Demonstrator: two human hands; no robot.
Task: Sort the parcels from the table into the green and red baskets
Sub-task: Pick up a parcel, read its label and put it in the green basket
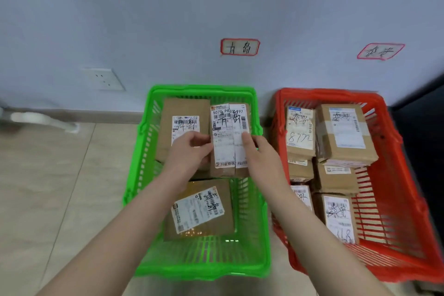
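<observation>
Being gripped at its side edges by the left hand [189,149] and the right hand [259,154], the parcel [229,137] is held over the green basket [201,269]; it should be lowered flat, label up.

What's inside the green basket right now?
The green basket holds three labelled parcels: the back-left parcel, the front parcel, and the held parcel, gripped by left hand and right hand. Anything beneath them is covered.

Left hand [189,151]: bare, slender fingers, back of hand showing.
Right hand [258,154]: bare, slender fingers.
Left forearm [115,223]: bare from wrist to near edge, lower left.
Right forearm [312,223]: bare from wrist to near edge, lower right.
</observation>
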